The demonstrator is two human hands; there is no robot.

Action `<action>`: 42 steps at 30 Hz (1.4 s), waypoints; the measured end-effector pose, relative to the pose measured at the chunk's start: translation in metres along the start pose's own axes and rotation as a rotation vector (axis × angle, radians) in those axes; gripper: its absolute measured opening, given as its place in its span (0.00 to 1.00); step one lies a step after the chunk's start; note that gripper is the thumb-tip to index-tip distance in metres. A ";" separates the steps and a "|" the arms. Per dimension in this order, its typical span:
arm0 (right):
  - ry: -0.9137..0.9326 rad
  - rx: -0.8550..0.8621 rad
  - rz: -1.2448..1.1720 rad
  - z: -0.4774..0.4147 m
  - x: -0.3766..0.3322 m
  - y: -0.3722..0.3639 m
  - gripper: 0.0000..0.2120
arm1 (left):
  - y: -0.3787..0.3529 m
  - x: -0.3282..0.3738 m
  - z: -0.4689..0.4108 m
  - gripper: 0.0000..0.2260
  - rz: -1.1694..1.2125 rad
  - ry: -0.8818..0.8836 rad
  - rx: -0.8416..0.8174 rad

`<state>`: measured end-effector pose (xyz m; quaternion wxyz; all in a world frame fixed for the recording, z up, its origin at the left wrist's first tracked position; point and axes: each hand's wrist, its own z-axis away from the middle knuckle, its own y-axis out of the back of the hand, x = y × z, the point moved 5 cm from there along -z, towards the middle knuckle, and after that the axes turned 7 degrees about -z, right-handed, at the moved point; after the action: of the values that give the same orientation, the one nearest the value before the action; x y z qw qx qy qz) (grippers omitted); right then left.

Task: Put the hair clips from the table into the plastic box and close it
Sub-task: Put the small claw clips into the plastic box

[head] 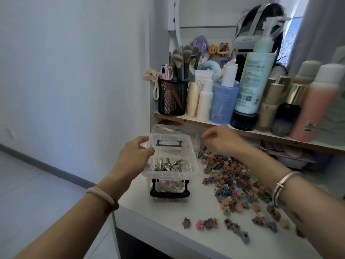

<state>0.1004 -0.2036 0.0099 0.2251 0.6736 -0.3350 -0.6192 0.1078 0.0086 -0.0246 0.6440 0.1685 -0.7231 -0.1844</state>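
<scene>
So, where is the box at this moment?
Head view, left of centre: the box stands on the white table, below the shelf, with the clip pile to its right; the left hand holds its left edge.

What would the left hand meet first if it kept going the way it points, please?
Probably the left hand would meet the left edge of the clear plastic lid with a black handle; depth is unclear.

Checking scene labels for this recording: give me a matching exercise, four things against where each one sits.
1 silver metal clips
2 coloured hair clips
3 makeup brushes
4 silver bangle

A in the black mesh cup
B on the right wrist
C inside the plastic box
D loose on the table

Pairs: 1-C, 2-D, 3-A, 4-B
</scene>
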 end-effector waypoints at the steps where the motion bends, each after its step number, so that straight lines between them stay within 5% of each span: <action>1: -0.030 -0.029 0.068 -0.003 0.012 -0.005 0.13 | 0.000 0.000 0.000 0.19 -0.001 0.001 -0.002; 15: -0.134 -0.142 0.258 -0.036 0.058 -0.049 0.27 | -0.001 -0.002 -0.002 0.19 0.036 -0.010 0.000; 25: -0.078 -0.078 0.267 -0.025 0.049 -0.045 0.14 | -0.001 -0.004 -0.003 0.19 0.039 -0.011 -0.002; 30: 0.012 -0.201 0.324 -0.004 0.045 -0.039 0.12 | -0.001 -0.004 -0.003 0.19 0.052 -0.013 -0.002; 35: 0.012 -0.346 0.346 0.012 0.044 -0.035 0.18 | -0.002 -0.004 -0.003 0.19 0.060 -0.012 -0.001; 42: -0.128 -0.215 0.403 -0.021 0.057 -0.038 0.23 | -0.003 -0.004 -0.002 0.19 0.059 -0.009 -0.008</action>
<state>0.1284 -0.2218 -0.0539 0.3929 0.5246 -0.4081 -0.6355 0.1107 0.0081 -0.0292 0.6467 0.1439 -0.7298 -0.1690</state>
